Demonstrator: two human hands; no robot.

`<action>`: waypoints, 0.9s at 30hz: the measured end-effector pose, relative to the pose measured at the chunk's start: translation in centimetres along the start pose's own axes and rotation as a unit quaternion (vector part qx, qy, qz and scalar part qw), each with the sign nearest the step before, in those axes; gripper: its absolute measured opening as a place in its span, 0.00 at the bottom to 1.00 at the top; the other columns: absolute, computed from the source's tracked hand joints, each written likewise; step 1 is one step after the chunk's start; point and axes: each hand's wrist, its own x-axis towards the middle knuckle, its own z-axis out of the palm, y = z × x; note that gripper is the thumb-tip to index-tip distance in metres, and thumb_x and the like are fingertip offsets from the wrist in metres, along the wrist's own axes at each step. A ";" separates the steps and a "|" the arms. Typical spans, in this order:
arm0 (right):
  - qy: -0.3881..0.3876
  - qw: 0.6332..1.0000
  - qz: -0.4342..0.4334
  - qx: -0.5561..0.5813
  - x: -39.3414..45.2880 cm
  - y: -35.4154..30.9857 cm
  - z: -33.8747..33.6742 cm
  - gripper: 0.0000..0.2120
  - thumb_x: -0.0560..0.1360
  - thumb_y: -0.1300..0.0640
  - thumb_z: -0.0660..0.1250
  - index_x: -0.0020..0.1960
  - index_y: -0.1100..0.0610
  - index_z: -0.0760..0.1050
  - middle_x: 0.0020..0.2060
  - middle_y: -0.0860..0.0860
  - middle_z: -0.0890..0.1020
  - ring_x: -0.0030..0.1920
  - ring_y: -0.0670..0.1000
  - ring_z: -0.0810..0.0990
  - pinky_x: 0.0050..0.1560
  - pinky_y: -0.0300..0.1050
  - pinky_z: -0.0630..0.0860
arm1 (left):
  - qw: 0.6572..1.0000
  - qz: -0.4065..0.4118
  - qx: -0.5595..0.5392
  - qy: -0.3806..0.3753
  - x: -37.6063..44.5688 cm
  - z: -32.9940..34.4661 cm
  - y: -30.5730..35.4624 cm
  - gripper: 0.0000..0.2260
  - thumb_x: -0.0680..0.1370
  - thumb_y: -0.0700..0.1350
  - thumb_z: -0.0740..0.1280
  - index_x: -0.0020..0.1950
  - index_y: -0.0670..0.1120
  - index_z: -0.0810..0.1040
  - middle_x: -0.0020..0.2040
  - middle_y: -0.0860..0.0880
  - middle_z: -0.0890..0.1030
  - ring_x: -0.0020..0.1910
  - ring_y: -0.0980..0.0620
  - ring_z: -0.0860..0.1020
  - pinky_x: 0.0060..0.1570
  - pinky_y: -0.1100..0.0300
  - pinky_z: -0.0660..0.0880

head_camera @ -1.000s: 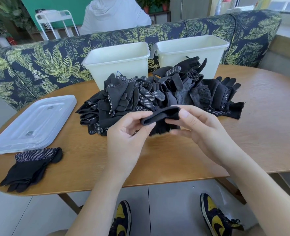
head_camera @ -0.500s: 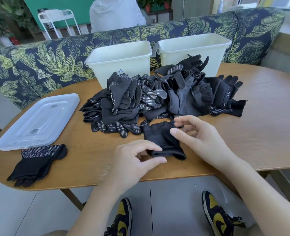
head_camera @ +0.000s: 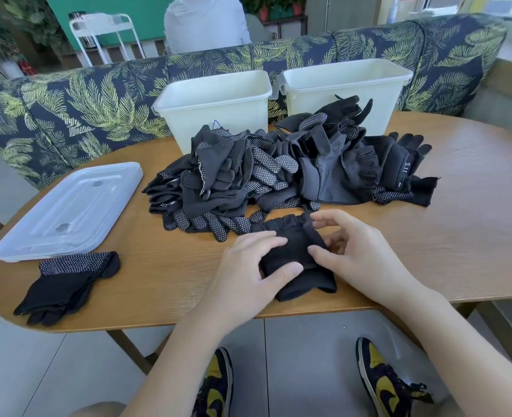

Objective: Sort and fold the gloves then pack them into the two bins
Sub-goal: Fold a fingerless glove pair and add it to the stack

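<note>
A folded black glove (head_camera: 294, 243) lies on the wooden table (head_camera: 465, 230) near its front edge, between my hands. My left hand (head_camera: 248, 266) rests on the glove's left side, fingers laid over its top and thumb pressing its lower part. My right hand (head_camera: 357, 257) touches the right side, with the thumb on the fabric and the index fingertip at the gathered cuff. Behind it sits a big pile of black gloves (head_camera: 279, 176), many with white dots. Two white bins, one left (head_camera: 215, 115) and one right (head_camera: 348, 88), stand behind the pile.
A clear plastic lid (head_camera: 68, 206) lies at the table's left. In front of it rests a flat dotted black glove pair (head_camera: 68, 281). A leaf-print sofa (head_camera: 83, 106) backs the table, with a person in white seated beyond it.
The glove came down from mid-air onto the table in front of the pile. Both hands followed it down and now lie on it, the left shifted from its front edge onto its top.
</note>
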 end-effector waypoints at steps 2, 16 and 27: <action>0.000 1.000 0.009 0.020 -0.2 0.1 -0.6 0.21 0.73 0.59 0.76 0.62 0.44 0.77 0.53 0.40 0.83 0.38 0.42 0.79 0.45 0.28 0.71 | 0.999 0.006 0.033 -0.041 0.0 -0.1 0.1 0.32 0.71 0.73 0.61 0.71 0.60 0.76 0.73 0.63 0.70 0.73 0.70 0.58 0.76 0.58 0.55; -0.026 0.988 -0.094 -0.123 -1.3 1.4 -1.9 0.18 0.79 0.53 0.70 0.67 0.40 0.77 0.67 0.38 0.71 0.46 0.44 0.79 0.55 0.45 0.78 | 0.992 0.092 0.055 -0.071 0.5 0.8 1.1 0.28 0.79 0.69 0.54 0.76 0.60 0.70 0.80 0.60 0.63 0.80 0.67 0.48 0.80 0.52 0.44; -0.044 0.972 -0.066 -0.221 -2.1 2.4 -2.2 0.23 0.81 0.34 0.53 0.63 0.40 0.82 0.66 0.38 0.79 0.67 0.48 0.72 0.63 0.52 0.68 | 0.955 0.039 0.249 -0.158 0.1 1.2 1.8 0.37 0.74 0.75 0.36 0.82 0.64 0.44 0.83 0.57 0.38 0.80 0.58 0.32 0.79 0.45 0.35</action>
